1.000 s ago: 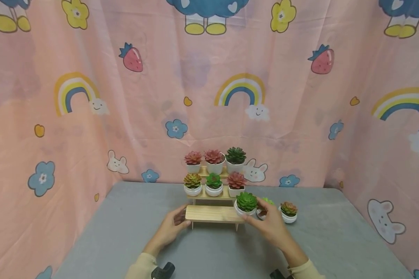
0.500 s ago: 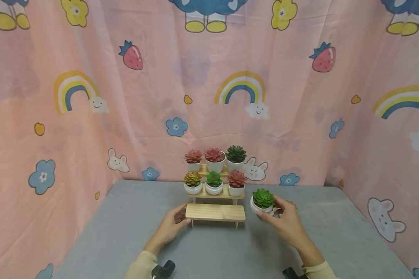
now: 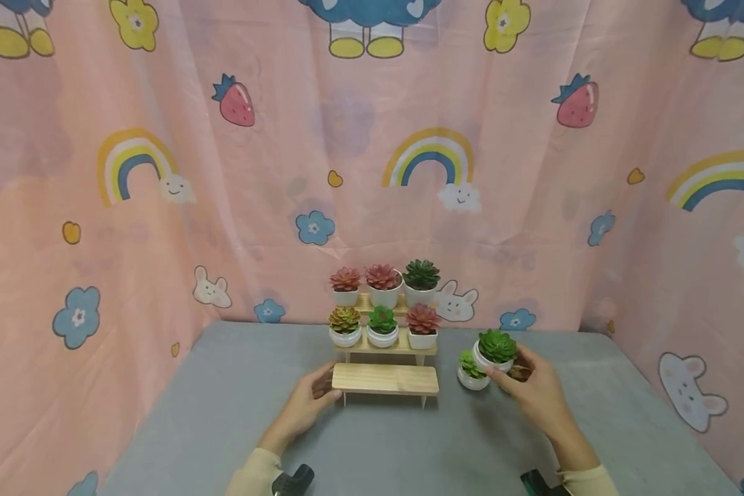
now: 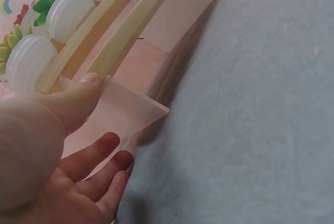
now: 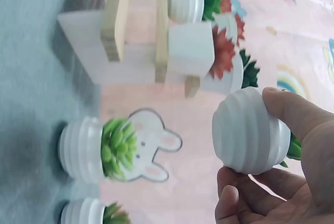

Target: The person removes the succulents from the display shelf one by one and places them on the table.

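Right hand (image 3: 536,393): curled around a green potted plant (image 3: 496,349), the ribbed white pot pinched between thumb and fingers; the pot is carried clear of the tabletop (image 3: 223,413), to the right of the wooden stand (image 3: 385,344).
Held plant, position: lifted above and just beside a smaller light-green plant (image 3: 472,370) that stands on the tabletop; a third, brownish plant (image 3: 521,372) is mostly hidden behind the hand.
Left hand (image 3: 308,403): laid against the left end of the lowest step (image 3: 385,378), thumb on the end edge, fingers relaxed below it; judged to be steadying the stand so that it is not shifted.
Lowest step: bare wood, nothing borne on it.
Middle step: three potted plants in a row, yellowish, green, red.
Top step: three potted plants in a row, two red, one dark green.
Backdrop: pink cartoon cloth (image 3: 161,207) hung behind and at both sides.
Wrist view, right: pot seen from below, held free in the air.
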A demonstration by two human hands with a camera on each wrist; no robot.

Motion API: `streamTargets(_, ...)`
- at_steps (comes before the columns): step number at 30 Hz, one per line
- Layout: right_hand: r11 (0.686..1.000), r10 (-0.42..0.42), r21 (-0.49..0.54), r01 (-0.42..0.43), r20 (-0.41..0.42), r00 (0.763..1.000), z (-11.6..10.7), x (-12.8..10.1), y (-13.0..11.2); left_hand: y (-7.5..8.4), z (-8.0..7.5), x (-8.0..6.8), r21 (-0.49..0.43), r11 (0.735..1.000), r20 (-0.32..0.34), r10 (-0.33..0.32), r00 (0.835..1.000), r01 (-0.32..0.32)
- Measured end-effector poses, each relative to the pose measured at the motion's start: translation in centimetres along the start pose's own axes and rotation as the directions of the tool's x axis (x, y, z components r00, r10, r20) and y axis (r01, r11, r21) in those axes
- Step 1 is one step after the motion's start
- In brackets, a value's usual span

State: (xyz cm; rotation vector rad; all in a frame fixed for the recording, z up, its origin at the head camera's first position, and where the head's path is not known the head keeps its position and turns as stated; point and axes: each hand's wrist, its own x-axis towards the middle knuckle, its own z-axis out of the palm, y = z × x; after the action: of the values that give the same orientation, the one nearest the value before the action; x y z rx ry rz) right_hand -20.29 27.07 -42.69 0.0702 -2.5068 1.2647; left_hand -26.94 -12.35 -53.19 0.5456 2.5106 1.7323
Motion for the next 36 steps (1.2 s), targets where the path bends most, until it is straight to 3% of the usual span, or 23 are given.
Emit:
streamTargets(5, 0.998, 0.044, -0.041, -0.045, -0.025, 0.999, -1.1, 0.3, 1.4, -0.1, 0.2, 0.1, -0.013, 1.000, 0.005, -0.002, 1.000, 0.002)
streamTargets(12, 0.996, 0.026, -0.086, -0.035, -0.104, 0.994, -2.1, 1.1, 3.3, 0.4, -0.1, 0.2, -0.008, 1.000, -0.003, 0.015, 1.000, -0.015)
streamTargets(19, 0.984, 0.077, -0.149, -0.099, -0.150, 0.986, -2.8, 1.5, 4.9, 0.8, -0.4, 0.4, -0.032, 0.999, -0.007, -0.014, 1.000, 0.014)
streamTargets(36, 0.972, 0.141, -0.158, -0.175, -0.208, 0.968, -3.8, 1.2, 7.8, 0.4, -0.2, 0.1, -0.027, 0.999, -0.005, -0.038, 0.999, 0.038)
